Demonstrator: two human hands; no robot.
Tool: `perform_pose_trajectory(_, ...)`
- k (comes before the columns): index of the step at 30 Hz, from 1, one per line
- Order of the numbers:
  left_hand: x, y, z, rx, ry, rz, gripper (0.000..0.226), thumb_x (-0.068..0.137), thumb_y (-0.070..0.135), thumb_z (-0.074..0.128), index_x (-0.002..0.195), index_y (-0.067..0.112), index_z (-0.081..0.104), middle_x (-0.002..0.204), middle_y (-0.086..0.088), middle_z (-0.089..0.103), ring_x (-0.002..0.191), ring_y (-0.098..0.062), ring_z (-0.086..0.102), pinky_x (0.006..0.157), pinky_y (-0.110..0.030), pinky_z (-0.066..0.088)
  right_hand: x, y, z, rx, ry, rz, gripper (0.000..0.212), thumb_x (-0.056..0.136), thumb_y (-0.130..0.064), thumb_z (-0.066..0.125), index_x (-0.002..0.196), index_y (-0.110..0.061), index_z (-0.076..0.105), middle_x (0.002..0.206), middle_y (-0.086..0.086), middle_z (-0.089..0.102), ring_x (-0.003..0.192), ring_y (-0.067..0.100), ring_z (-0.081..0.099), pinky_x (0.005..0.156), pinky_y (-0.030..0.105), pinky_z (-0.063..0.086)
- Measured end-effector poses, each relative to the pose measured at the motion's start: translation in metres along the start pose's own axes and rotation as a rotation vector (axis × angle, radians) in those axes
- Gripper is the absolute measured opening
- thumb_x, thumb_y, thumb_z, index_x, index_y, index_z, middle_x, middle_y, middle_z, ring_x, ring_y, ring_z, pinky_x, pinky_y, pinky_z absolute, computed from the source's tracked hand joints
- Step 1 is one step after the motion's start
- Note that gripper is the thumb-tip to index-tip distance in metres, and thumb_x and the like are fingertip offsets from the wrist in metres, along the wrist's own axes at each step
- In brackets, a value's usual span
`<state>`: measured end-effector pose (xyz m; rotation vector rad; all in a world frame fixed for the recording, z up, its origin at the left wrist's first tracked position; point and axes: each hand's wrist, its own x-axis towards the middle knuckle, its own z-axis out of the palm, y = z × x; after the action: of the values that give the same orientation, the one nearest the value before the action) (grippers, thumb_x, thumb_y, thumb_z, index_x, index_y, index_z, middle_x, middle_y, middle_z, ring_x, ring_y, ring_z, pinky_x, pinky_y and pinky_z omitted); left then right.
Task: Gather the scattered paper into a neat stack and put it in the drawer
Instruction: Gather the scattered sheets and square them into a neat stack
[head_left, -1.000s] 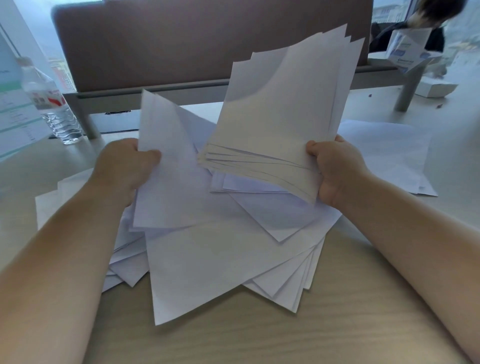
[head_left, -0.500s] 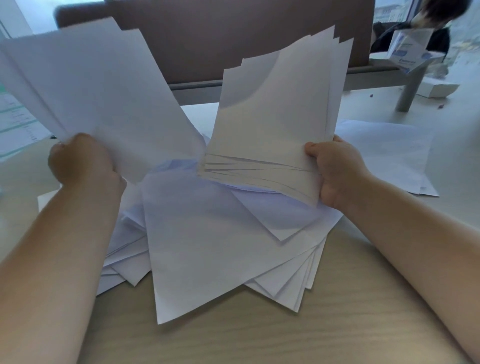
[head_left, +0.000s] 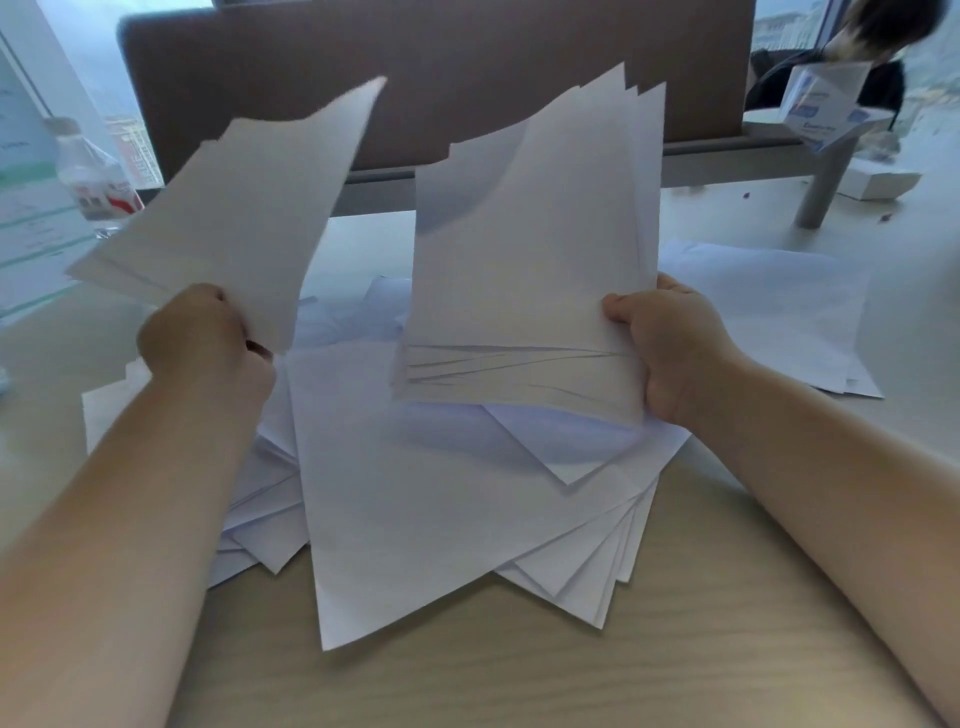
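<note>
White paper is spread over most of the table (head_left: 519, 675): a loose pile (head_left: 441, 509) lies fanned at all angles in front, and a few more sheets (head_left: 779, 306) lie apart to the right. A bundle (head_left: 530, 270) is held upright above the pile, gripped at its lower right corner by the right hand (head_left: 670, 353), thumb in front and fingers behind. A smaller batch (head_left: 244, 218) (one sheet or a few, it cannot be told through the blur) is pinched at its lower edge by the left hand (head_left: 202, 338) and tilted leftward. No drawer is seen.

Paper of this kind is judged light, limp and slippery sheet on sheet; the bundle's lower edges are already splayed. A firmer hold would likely be had with both long edges clasped, so the sheets can be tapped square on the table. Single corners are best avoided, since creases and slipping seem likely there. A bottle (head_left: 96, 176) stands at the far left, well apart.
</note>
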<state>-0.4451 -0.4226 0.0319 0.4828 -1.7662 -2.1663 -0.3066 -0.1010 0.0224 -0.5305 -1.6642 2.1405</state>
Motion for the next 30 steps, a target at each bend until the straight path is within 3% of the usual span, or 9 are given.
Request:
perform_pose_trajectory(2, -0.007, -0.003, 0.004, 0.096, -0.034, 0.049, 0.023, 0.08, 0.001, 0.072, 0.083, 0.015, 0.055, 0.088, -0.017, 0.063, 0.093, -0.04, 0.065, 0.074, -0.032, 0.042, -0.001, -0.001, 0.0, -0.02, -0.019, -0.013, 0.025, 0.093, 0.002, 0.056, 0.096, -0.019, 0.07, 0.075, -0.001, 0.076, 0.066, 0.021, 0.071, 0.056, 0.038, 0.061)
perform_pose_trajectory(4, -0.013, -0.005, 0.008, -0.009, -0.047, 0.072, 0.017, 0.075, 0.017, 0.071, 0.076, 0.015, 0.054, 0.082, -0.008, 0.061, 0.081, -0.029, 0.064, 0.071, -0.031, 0.047, -0.003, -0.001, 0.001, -0.033, -0.041, -0.021, 0.024, 0.093, 0.001, 0.057, 0.095, -0.019, 0.071, 0.072, -0.003, 0.076, 0.061, 0.017, 0.071, 0.056, 0.035, 0.061)
perform_pose_trajectory(6, -0.022, -0.005, 0.016, 0.036, -0.023, 0.112, 0.016, 0.067, 0.028, 0.069, 0.077, 0.018, 0.062, 0.085, 0.002, 0.072, 0.084, -0.023, 0.071, 0.083, -0.038, 0.061, -0.005, -0.002, 0.002, -0.043, -0.063, -0.032, 0.023, 0.093, 0.0, 0.059, 0.094, -0.019, 0.071, 0.072, -0.004, 0.076, 0.062, 0.016, 0.071, 0.059, 0.032, 0.062)
perform_pose_trajectory(12, -0.033, -0.019, 0.027, 0.116, -0.308, 0.114, 0.011, 0.082, 0.027, 0.078, 0.09, 0.02, 0.075, 0.095, 0.002, 0.081, 0.09, -0.021, 0.077, 0.09, -0.048, 0.062, -0.008, 0.0, 0.006, -0.044, -0.134, -0.039, 0.019, 0.096, -0.005, 0.061, 0.097, -0.019, 0.074, 0.086, 0.001, 0.08, 0.074, 0.02, 0.074, 0.075, 0.04, 0.063)
perform_pose_trajectory(17, -0.045, -0.025, 0.036, 0.156, -0.416, 0.025, 0.011, 0.091, 0.022, 0.076, 0.099, 0.018, 0.07, 0.096, -0.005, 0.079, 0.081, -0.024, 0.075, 0.071, -0.039, 0.062, -0.011, 0.002, 0.007, -0.014, -0.226, -0.035, 0.021, 0.101, -0.007, 0.055, 0.105, -0.019, 0.072, 0.093, 0.004, 0.079, 0.075, 0.021, 0.074, 0.071, 0.037, 0.063)
perform_pose_trajectory(21, -0.055, -0.025, 0.039, 0.176, -0.544, -0.074, 0.014, 0.094, 0.017, 0.072, 0.107, 0.015, 0.07, 0.095, -0.006, 0.08, 0.072, -0.02, 0.076, 0.064, -0.036, 0.06, -0.014, 0.0, 0.005, -0.001, -0.275, -0.026, 0.022, 0.104, -0.013, 0.052, 0.112, -0.019, 0.071, 0.099, 0.005, 0.079, 0.082, 0.023, 0.076, 0.073, 0.038, 0.063)
perform_pose_trajectory(24, -0.055, -0.024, 0.038, 0.213, -0.503, 0.078, 0.014, 0.091, 0.017, 0.074, 0.104, 0.022, 0.073, 0.097, 0.001, 0.08, 0.081, -0.019, 0.077, 0.067, -0.034, 0.06, -0.016, -0.002, 0.007, -0.004, -0.296, -0.007, 0.021, 0.103, -0.018, 0.052, 0.106, -0.02, 0.072, 0.091, 0.005, 0.079, 0.074, 0.023, 0.074, 0.065, 0.036, 0.062)
perform_pose_trajectory(28, -0.059, -0.021, 0.036, 0.17, -0.453, 0.247, 0.014, 0.09, 0.02, 0.075, 0.102, 0.028, 0.072, 0.102, 0.007, 0.08, 0.091, -0.018, 0.077, 0.076, -0.036, 0.062, -0.018, -0.001, 0.008, 0.001, -0.351, 0.074, 0.023, 0.1, -0.032, 0.06, 0.11, -0.016, 0.072, 0.102, 0.009, 0.079, 0.092, 0.03, 0.076, 0.083, 0.048, 0.06)
perform_pose_trajectory(30, -0.065, -0.018, 0.035, 0.137, -0.464, 0.282, 0.013, 0.092, 0.02, 0.076, 0.101, 0.029, 0.071, 0.099, 0.009, 0.08, 0.088, -0.014, 0.077, 0.071, -0.033, 0.062, -0.019, 0.002, 0.008, -0.057, -0.398, 0.066, 0.021, 0.097, -0.02, 0.065, 0.116, -0.015, 0.07, 0.107, 0.011, 0.078, 0.097, 0.032, 0.075, 0.085, 0.05, 0.061)
